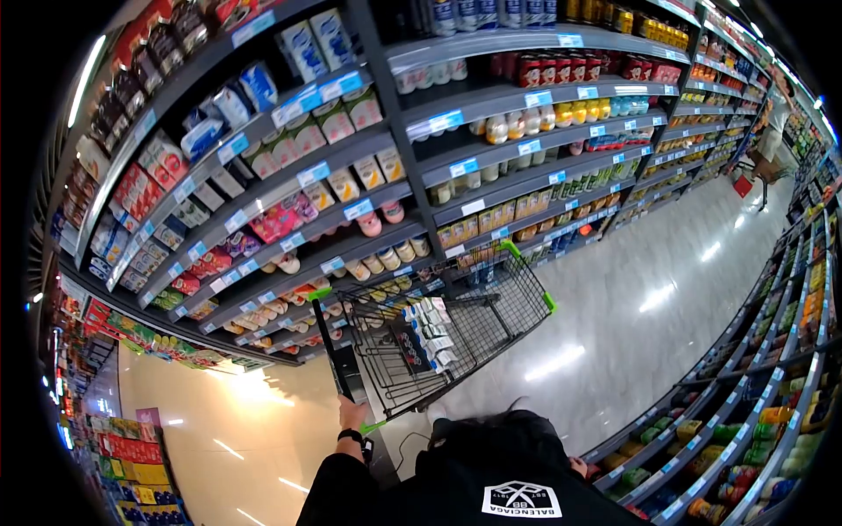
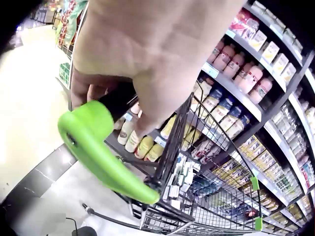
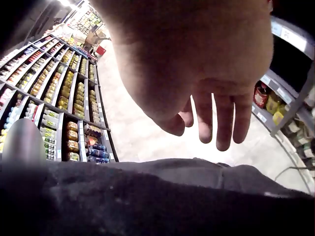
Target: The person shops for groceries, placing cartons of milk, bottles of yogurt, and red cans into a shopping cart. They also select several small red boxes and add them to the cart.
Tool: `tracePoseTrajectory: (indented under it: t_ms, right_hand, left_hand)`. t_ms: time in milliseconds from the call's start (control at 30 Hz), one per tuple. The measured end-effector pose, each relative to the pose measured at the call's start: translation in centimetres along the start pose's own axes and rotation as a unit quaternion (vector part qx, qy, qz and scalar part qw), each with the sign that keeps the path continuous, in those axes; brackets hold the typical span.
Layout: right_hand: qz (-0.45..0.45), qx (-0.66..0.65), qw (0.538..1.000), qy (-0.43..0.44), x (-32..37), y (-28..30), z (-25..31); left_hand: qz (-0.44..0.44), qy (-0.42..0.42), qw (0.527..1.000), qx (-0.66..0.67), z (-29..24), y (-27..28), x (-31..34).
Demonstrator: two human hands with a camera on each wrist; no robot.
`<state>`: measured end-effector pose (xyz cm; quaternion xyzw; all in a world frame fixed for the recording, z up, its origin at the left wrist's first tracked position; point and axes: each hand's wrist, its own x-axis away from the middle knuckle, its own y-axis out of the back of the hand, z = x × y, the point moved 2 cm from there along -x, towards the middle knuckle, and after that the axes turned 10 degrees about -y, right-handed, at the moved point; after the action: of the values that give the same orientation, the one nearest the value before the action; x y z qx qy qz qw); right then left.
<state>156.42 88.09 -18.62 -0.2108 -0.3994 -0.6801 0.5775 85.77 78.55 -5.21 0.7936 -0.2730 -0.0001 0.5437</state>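
Curled round the handle (image 1: 331,351) of one wire trolley (image 1: 500,307), the left hand (image 1: 353,414) grips it in the head view; one carton multipack (image 1: 431,333) lies inside. Left wrist view: fingers wrap the bar beside one green end cap (image 2: 98,147). Right wrist view: the right hand (image 3: 197,64) hangs slack, fingers straight, holding nothing.

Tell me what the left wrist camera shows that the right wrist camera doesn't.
Only the left wrist view: the left hand curled round the cart handle beside its green end cap, and the wire cart with small cartons inside. Only the right wrist view: the right hand, fingers loose and holding nothing, above a dark garment. Both: stocked shelves and shiny floor.
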Motion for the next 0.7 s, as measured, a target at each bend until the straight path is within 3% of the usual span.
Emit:
tracePoseTrajectory:
  t_ms: [67, 133, 167, 233, 267, 300, 400, 433, 533, 700]
  right_hand:
    - [0.057, -0.092, 0.989, -0.104, -3.4, 1.9, -1.5]
    - [0.065, -0.141, 0.981, -0.117, -3.8, 3.9, 1.6]
    - [0.065, -0.157, 0.974, -0.148, -4.7, 4.9, 2.7]
    - [0.035, -0.185, 0.968, -0.166, -6.3, 6.6, 5.0]
    - [0.035, -0.192, 0.966, -0.169, -7.2, 7.3, 6.3]
    - [0.032, -0.174, 0.972, -0.152, -7.8, 7.8, 8.0]
    - [0.042, -0.124, 0.986, -0.103, -10.7, 7.6, 11.1]
    - [0.053, -0.094, 0.991, -0.074, -11.4, 7.3, 12.5]
    - [0.095, -0.021, 0.995, -0.031, -13.7, 4.7, 18.0]
    - [0.159, 0.081, 0.977, 0.118, -13.8, -2.6, 35.3]
  left_hand:
    - [0.033, 0.052, 0.998, 0.034, -1.9, -0.6, 0.2]
    - [0.036, 0.057, 0.997, 0.025, -2.0, -2.6, -0.6]
    - [0.007, 0.037, 0.999, -0.013, 0.6, -5.4, -2.4]
    - [-0.024, 0.019, 0.999, -0.045, -1.3, -5.9, -2.1]
    - [0.033, 0.053, 0.998, -0.015, -1.9, -6.4, -1.9]
    - [0.090, 0.087, 0.992, 0.017, -4.0, -5.9, -0.8]
    - [0.106, 0.091, 0.990, 0.013, -9.0, -5.5, 2.0]
    - [0.099, 0.073, 0.992, -0.034, -8.7, -6.8, 1.4]
    - [0.098, 0.034, 0.995, -0.002, -10.0, -8.6, 1.8]
    - [-0.012, 0.023, 0.999, 0.019, -15.7, -9.8, 4.1]
